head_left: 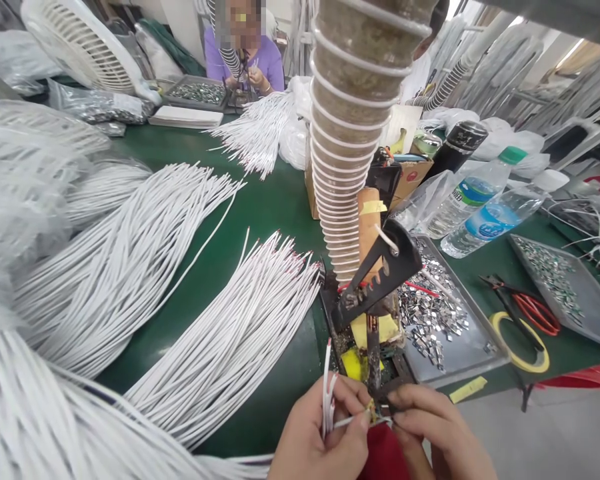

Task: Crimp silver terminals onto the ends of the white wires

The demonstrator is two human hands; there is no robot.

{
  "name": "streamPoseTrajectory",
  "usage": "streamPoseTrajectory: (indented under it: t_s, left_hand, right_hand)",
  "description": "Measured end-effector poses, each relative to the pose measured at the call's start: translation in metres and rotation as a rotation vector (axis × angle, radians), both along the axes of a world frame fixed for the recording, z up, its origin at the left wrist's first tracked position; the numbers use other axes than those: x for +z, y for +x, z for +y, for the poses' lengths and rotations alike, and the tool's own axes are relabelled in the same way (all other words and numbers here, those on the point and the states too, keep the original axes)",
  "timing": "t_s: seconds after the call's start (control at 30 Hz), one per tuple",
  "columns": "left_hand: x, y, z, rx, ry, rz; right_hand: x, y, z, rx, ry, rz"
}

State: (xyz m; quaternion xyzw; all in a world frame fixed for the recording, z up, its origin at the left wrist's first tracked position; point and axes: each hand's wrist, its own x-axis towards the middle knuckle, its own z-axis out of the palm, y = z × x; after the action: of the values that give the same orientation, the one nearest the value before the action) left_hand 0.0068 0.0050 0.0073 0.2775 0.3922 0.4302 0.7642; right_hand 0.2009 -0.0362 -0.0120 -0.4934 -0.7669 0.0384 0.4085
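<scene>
My left hand (323,433) is closed around a few white wires (326,393), whose reddish ends stick up past the fingers. One of them runs sideways toward my right hand (437,427). The right fingertips are pinched together close to the left ones, on something too small to make out. Both hands are just below the dark metal tip (374,353) of a soldering iron with an orange-brown handle (369,213), held upright by a black slotted bracket (385,273). Beside its base are yellow sponge pieces (353,365).
Bundles of white wires (240,333) lie on the green table (265,207) at left. A ribbed hose (355,113) hangs in front. At right are a tray (475,357) of small metal parts, water bottles (495,220), pliers (535,313) and a tape roll (497,327). A co-worker (273,60) sits opposite.
</scene>
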Motion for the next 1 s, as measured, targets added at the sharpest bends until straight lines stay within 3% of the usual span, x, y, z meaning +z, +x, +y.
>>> streamPoseTrajectory:
  t_s: [0.2, 0.4, 0.57, 0.73, 0.83, 1.0]
  left_hand:
    - [0.002, -0.001, 0.007, -0.009, 0.042, 0.042]
    - [0.006, 0.000, 0.010, 0.014, 0.044, 0.059]
    - [0.010, 0.002, 0.009, 0.025, 0.040, 0.071]
    - [0.016, 0.003, 0.008, 0.062, 0.038, 0.094]
    - [0.013, 0.003, 0.005, 0.061, 0.060, 0.103]
    - [-0.007, 0.002, -0.007, 0.013, 0.074, 0.138]
  right_hand:
    - [0.001, -0.008, -0.002, -0.169, 0.062, -0.081]
    - [0.015, -0.024, 0.013, -0.152, 0.138, 0.031]
    - [0.002, -0.044, 0.013, -0.309, 0.213, 0.181]
    - [-0.002, -0.043, 0.005, -0.312, 0.141, 0.101]
    - [0.000, -0.038, 0.006, -0.225, 0.078, 0.101]
    - [0.008, -0.030, 0.012, -0.253, 0.174, 0.234]
